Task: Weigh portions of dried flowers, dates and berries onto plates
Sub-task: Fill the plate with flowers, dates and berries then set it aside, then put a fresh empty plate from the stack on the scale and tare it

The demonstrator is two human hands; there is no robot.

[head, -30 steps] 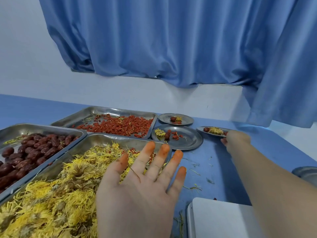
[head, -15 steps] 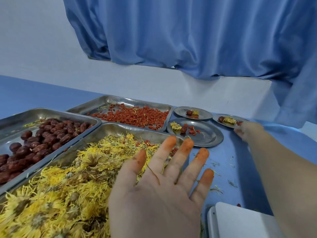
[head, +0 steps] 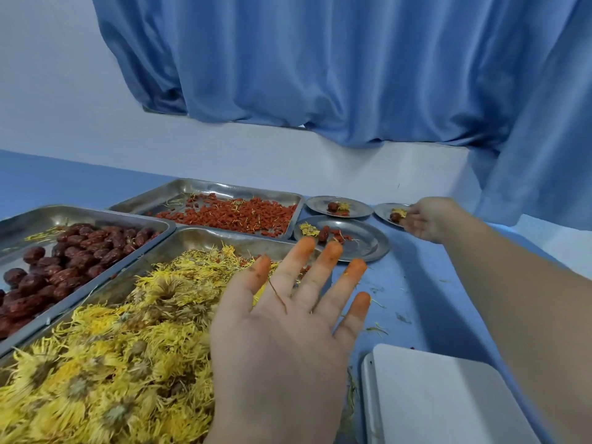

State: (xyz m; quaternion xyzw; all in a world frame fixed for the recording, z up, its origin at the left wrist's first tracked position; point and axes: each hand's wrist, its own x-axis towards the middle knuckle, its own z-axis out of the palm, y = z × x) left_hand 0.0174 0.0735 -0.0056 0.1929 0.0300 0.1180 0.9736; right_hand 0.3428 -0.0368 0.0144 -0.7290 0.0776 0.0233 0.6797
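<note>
a blue curtain (head: 320, 68) fills the view from 10 to 2 o'clock, above a blue table (head: 413, 283). at 7 o'clock the flower tray (head: 205, 234), the biggest of three steel ones, is heaped with yellow dried flowers (head: 121, 347). the left hand (head: 282, 341) hovers over that tray's right end, back up, fingers straight and spread, tips stained orange, holding nothing. at 9 o'clock the date tray (head: 80, 216) carries dark red dates (head: 73, 257). at 12 o'clock of the flower tray, the berry tray (head: 205, 189) carries red berries (head: 243, 216). a white slab (head: 448, 402) lies at 5 o'clock. the large plate (head: 365, 243), just at 3 o'clock of the berry tray, bears a flower, a date and berries. behind it sit the middle small plate (head: 355, 205) and, toward 3 o'clock, the far small plate (head: 386, 210). the right hand (head: 426, 221) has its fingers over that last rim, too blurred to tell whether they grip.
</note>
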